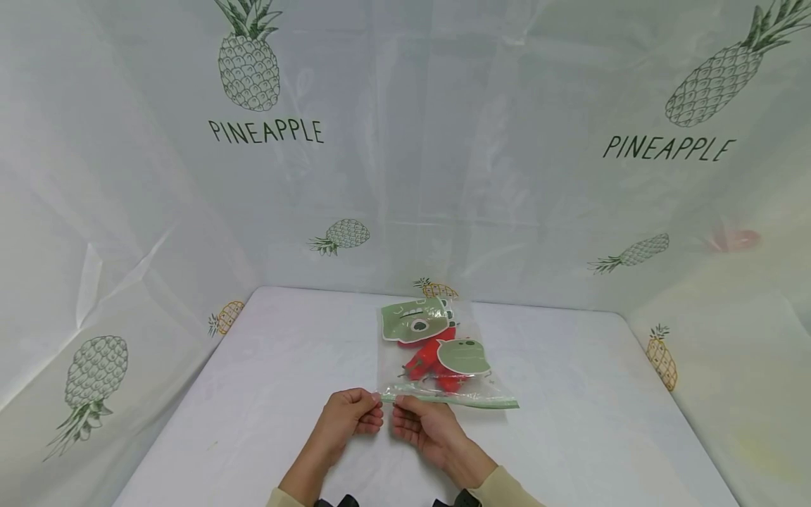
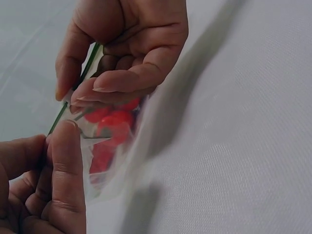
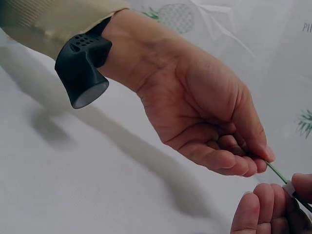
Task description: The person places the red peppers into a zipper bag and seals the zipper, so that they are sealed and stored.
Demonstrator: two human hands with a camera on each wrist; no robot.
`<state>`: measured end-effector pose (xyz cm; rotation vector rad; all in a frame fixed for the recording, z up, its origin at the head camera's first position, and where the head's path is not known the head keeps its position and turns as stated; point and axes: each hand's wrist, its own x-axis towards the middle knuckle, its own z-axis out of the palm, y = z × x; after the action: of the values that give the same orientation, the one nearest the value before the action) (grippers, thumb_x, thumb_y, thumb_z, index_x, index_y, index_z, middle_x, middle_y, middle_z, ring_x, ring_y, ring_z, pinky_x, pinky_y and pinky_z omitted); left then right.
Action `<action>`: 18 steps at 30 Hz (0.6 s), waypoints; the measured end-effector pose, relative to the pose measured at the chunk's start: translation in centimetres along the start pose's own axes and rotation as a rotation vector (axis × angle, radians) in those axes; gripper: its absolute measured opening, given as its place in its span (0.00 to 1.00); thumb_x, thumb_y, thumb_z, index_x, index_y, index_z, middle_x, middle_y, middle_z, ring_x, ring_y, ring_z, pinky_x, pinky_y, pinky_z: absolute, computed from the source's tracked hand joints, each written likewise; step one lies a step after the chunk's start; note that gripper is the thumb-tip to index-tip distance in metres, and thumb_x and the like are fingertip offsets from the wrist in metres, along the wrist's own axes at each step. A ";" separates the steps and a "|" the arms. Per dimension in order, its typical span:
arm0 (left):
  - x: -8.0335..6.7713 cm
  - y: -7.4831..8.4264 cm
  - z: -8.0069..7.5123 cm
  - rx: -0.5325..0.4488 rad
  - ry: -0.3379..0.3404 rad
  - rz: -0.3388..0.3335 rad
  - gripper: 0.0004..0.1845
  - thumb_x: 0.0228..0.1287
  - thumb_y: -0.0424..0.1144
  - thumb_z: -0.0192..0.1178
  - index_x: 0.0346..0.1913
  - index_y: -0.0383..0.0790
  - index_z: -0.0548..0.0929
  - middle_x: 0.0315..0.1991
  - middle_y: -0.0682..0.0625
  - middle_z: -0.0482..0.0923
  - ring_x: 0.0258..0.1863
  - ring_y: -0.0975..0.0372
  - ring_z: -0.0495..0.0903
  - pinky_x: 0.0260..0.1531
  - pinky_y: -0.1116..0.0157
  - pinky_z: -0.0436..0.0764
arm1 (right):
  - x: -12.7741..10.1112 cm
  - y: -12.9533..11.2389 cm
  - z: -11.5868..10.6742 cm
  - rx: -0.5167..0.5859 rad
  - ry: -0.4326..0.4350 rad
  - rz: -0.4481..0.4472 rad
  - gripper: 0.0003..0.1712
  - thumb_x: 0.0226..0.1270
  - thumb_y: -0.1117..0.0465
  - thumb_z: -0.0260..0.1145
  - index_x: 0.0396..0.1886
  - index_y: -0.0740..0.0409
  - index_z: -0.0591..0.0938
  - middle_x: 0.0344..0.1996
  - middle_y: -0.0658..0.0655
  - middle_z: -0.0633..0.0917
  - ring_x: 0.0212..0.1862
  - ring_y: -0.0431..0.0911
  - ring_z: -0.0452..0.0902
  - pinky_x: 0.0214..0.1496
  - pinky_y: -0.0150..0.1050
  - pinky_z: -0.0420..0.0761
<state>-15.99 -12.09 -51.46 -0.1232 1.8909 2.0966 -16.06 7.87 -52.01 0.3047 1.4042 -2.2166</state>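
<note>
A clear zip bag (image 1: 391, 362) with green cartoon prints lies flat on the table, its green zip edge (image 1: 481, 403) facing me. Inside it are several red peppers (image 1: 421, 362) with green stems. My left hand (image 1: 345, 417) pinches the left end of the zip edge between thumb and curled fingers. Just right of it, my right hand (image 1: 434, 428) pinches a small white slider (image 3: 289, 187) on the zip. The two hands are close but apart. In the left wrist view the slider is partly hidden by the right fingertips.
The white table (image 1: 253, 422) extends on both sides of the bag. White sheets (image 1: 443, 176) printed with pineapples hang behind it and along the sides. A blurred red shape (image 1: 735, 239) shows through the right sheet. Black wrist cameras (image 3: 83, 70) sit on the wrists.
</note>
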 end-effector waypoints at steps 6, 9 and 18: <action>0.1 -0.2 -0.1 0.004 0.004 0.006 0.19 0.78 0.39 0.63 0.45 0.19 0.82 0.29 0.49 0.85 0.28 0.64 0.86 0.32 0.67 0.90 | -0.1 -0.1 -0.2 0.008 0.001 0.000 0.11 0.74 0.60 0.70 0.45 0.64 0.89 0.31 0.52 0.91 0.35 0.41 0.89 0.44 0.37 0.91; 0.2 -0.2 -0.2 0.006 0.011 0.007 0.18 0.78 0.39 0.63 0.44 0.20 0.82 0.29 0.49 0.85 0.28 0.64 0.86 0.32 0.67 0.90 | -0.1 -0.1 -0.3 0.013 0.001 -0.002 0.11 0.74 0.60 0.70 0.46 0.64 0.89 0.31 0.51 0.91 0.35 0.41 0.89 0.44 0.37 0.91; 0.2 -0.3 -0.4 0.004 0.023 0.013 0.18 0.77 0.39 0.63 0.43 0.21 0.82 0.29 0.49 0.86 0.28 0.64 0.86 0.32 0.67 0.90 | -0.1 -0.1 -0.7 0.024 0.007 -0.005 0.10 0.73 0.59 0.71 0.43 0.62 0.90 0.31 0.52 0.91 0.35 0.41 0.89 0.45 0.38 0.91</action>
<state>-16.18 -12.44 -51.82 -0.1358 1.9138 2.1087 -16.07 8.60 -52.20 0.3175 1.3843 -2.2393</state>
